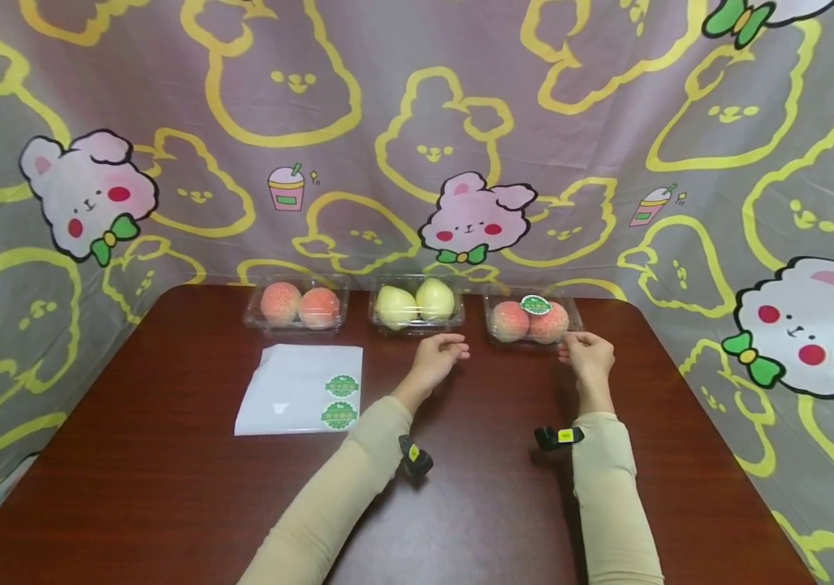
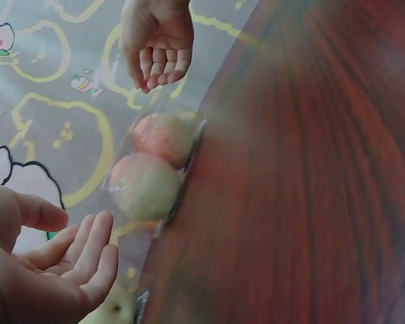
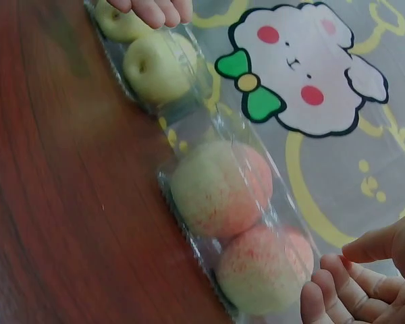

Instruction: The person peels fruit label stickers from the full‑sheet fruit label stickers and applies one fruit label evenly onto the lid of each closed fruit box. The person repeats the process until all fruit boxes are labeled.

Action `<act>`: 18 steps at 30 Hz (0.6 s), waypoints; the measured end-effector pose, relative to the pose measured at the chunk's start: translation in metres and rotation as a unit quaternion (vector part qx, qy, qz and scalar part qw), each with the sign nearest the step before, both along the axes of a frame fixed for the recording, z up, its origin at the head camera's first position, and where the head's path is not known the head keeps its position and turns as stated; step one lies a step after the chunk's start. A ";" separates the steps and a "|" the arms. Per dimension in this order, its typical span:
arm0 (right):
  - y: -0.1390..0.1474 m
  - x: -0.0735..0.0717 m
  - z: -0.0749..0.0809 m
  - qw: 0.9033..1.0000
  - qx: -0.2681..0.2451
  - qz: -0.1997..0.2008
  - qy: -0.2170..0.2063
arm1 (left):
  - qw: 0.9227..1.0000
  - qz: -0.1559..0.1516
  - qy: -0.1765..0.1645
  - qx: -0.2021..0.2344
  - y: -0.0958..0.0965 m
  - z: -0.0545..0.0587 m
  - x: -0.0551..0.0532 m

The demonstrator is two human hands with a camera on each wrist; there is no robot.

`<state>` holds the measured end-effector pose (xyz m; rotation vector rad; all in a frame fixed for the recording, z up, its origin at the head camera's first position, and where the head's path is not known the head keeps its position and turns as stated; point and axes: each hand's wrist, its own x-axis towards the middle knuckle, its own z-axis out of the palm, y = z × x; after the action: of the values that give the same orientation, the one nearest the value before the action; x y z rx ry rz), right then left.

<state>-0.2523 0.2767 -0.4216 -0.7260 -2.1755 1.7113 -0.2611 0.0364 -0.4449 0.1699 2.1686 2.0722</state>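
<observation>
A clear plastic box [image 1: 495,335] with two peaches [image 3: 256,270] stands at the back right, a round green sticker [image 1: 536,305] on its lid. My right hand [image 1: 588,357] is beside this box's front right corner, fingers loosely bent and holding nothing. To the box's left, my left hand [image 1: 437,361] hovers in front of the gap between two boxes. Its fingers are relaxed and hold nothing, as the left wrist view shows. Just behind it, the middle clear box [image 1: 417,327] contains two pale yellow-green, pear-like fruits [image 3: 158,67].
Another clear box [image 1: 296,327] with two peaches sits at the back left. In front of it lies a white sheet [image 1: 292,390] carrying two round green stickers [image 1: 339,414]. A patterned curtain [image 1: 358,162] hangs behind the dark wooden table [image 1: 131,487].
</observation>
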 end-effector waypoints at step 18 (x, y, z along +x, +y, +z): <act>-0.048 -0.007 0.003 0.997 0.013 0.071 0.031 | 0.998 0.057 0.025 0.006 -0.039 0.009 0.000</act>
<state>-0.2594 0.2290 -0.4190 -0.5163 -2.2505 1.7451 -0.2607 -0.0028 -0.4359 0.1024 2.2450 2.1635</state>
